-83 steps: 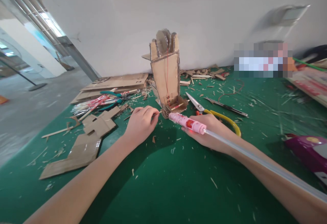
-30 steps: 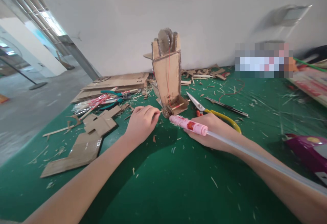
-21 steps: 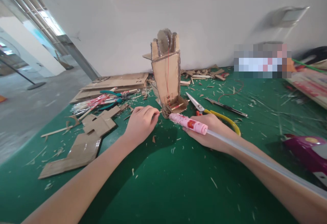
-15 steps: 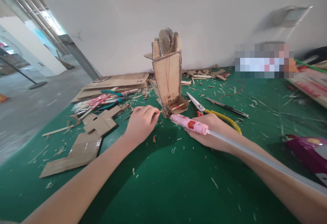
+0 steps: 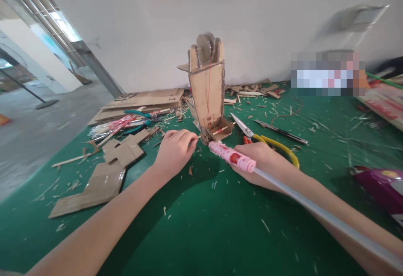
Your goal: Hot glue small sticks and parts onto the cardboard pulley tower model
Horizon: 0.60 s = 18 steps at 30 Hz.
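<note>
A tall cardboard structure (image 5: 208,95) stands upright on the green table, with round cardboard discs (image 5: 205,47) at its top and a red string down its front. Small discs (image 5: 207,135) sit low at its base on a thin wooden stick. My left hand (image 5: 176,148) pinches the stick's left end between thumb and fingers. In my right hand (image 5: 260,160) is a pink glue gun (image 5: 234,157), with a long clear glue stick (image 5: 289,195) running out of its back. The gun's front end is beside the small discs; the tip itself is hard to make out.
Yellow-handled scissors (image 5: 277,145) and a cutter knife (image 5: 280,131) lie right of the structure. Cardboard pieces (image 5: 103,179), teal-handled pliers (image 5: 138,129) and flat cardboard sheets (image 5: 141,100) are at left. A purple object (image 5: 378,188) is at far right.
The back end of the glue gun has dipped slightly, and its front has shifted a little left with my right hand. My left hand keeps its pinch on the stick.
</note>
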Each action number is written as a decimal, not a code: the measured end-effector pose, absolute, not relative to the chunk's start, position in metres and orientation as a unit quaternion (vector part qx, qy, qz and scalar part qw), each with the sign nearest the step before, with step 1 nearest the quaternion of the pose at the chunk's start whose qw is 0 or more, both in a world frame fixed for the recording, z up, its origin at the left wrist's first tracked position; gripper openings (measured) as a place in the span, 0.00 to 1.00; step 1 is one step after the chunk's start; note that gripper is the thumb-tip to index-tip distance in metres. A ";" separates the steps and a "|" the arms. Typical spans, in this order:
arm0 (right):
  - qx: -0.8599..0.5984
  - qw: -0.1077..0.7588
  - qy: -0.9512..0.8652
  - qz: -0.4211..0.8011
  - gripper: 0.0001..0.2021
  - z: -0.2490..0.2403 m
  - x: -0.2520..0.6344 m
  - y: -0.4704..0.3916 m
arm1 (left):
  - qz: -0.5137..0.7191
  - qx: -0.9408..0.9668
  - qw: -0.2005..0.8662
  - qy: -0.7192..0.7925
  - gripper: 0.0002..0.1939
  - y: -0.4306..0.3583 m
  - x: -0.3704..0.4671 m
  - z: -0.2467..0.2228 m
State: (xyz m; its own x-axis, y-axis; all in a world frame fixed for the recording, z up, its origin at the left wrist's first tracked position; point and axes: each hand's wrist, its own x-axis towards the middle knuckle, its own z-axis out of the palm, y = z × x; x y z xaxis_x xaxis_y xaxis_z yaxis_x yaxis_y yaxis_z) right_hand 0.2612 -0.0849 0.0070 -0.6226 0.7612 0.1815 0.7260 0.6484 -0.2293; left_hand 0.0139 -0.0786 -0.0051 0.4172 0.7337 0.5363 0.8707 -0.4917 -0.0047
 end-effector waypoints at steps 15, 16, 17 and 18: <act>-0.424 0.079 -0.901 0.043 0.11 0.010 0.260 -0.095 | -0.246 -0.826 0.172 -0.477 0.08 -0.080 0.016 -0.006; -0.422 0.076 -0.902 0.044 0.11 0.012 0.260 -0.096 | -0.245 -0.825 0.171 -0.479 0.08 -0.079 0.016 -0.006; -0.420 0.076 -0.903 0.044 0.11 0.012 0.261 -0.097 | -0.245 -0.824 0.169 -0.482 0.08 -0.079 0.016 -0.006; -0.420 0.079 -0.903 0.041 0.12 0.012 0.262 -0.097 | -0.245 -0.823 0.165 -0.486 0.09 -0.078 0.016 -0.006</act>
